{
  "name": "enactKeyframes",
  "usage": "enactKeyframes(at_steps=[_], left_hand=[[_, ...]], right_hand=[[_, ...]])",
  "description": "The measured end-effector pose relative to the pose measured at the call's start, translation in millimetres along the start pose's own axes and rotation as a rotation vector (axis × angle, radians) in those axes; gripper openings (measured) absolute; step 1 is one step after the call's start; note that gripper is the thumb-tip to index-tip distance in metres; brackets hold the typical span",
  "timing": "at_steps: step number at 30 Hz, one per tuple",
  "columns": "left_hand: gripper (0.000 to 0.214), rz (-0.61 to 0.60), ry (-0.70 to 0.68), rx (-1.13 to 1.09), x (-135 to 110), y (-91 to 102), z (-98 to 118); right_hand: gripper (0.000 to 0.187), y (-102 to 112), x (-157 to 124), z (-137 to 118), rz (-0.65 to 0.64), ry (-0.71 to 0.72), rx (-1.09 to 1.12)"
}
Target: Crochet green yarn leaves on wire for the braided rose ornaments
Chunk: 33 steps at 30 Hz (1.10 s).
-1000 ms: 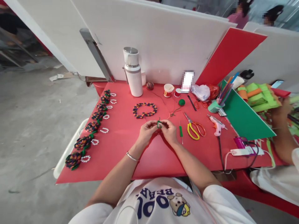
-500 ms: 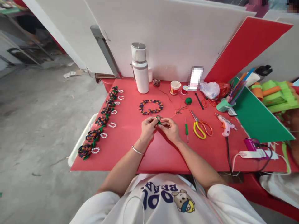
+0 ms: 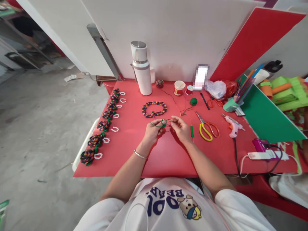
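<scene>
Green yarn (image 3: pixel 164 122) forms a small loop at the fingertips of my left hand (image 3: pixel 154 131), which pinches it. My right hand (image 3: pixel 180 129) is closed on a strand of the same yarn, a little to the right. Just beyond my hands lies a braided ring of multicoloured yarn (image 3: pixel 154 109). A green-handled crochet hook (image 3: pixel 192 131) rests right of my right hand, with yellow-and-orange-handled scissors (image 3: pixel 205 126) beside it. Behind them sits a small green yarn ball (image 3: pixel 193 101).
Yarn flowers (image 3: pixel 95 140) with bead loops (image 3: pixel 106 140) line the left edge of the red table (image 3: pixel 125 154). A white flask (image 3: pixel 142 73), paper cup (image 3: pixel 179 88) and thread spool (image 3: pixel 189 90) stand at the back. A glue gun (image 3: pixel 233 125) and power strip (image 3: pixel 261 156) lie right.
My right hand has moved slightly away from my left, drawing the green strand out between them. The loop at my left fingers now shows a longer loose end.
</scene>
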<state>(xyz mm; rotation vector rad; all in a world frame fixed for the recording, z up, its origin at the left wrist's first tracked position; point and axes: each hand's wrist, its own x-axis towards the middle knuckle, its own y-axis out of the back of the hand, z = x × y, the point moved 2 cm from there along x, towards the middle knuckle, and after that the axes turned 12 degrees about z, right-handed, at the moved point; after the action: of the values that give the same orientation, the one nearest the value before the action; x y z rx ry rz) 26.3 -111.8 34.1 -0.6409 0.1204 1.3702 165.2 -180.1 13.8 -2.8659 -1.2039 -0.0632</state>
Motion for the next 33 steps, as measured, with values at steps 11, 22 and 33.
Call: enactKeyframes(at_steps=[11, 22, 33], left_hand=[[0.037, -0.055, 0.03, 0.025, -1, 0.6, -1], [0.036, -0.055, -0.077, -0.021, -2, 0.4, 5], [0.034, -0.119, 0.095, 0.049, -4, -2.2, -2]], right_hand=[[0.033, -1, -1, -3, -0.072, -0.121, 0.014], [0.028, 0, -4, -10, -0.292, -0.024, -0.091], [0.026, 5, -4, -19, -0.052, 0.244, -0.202]])
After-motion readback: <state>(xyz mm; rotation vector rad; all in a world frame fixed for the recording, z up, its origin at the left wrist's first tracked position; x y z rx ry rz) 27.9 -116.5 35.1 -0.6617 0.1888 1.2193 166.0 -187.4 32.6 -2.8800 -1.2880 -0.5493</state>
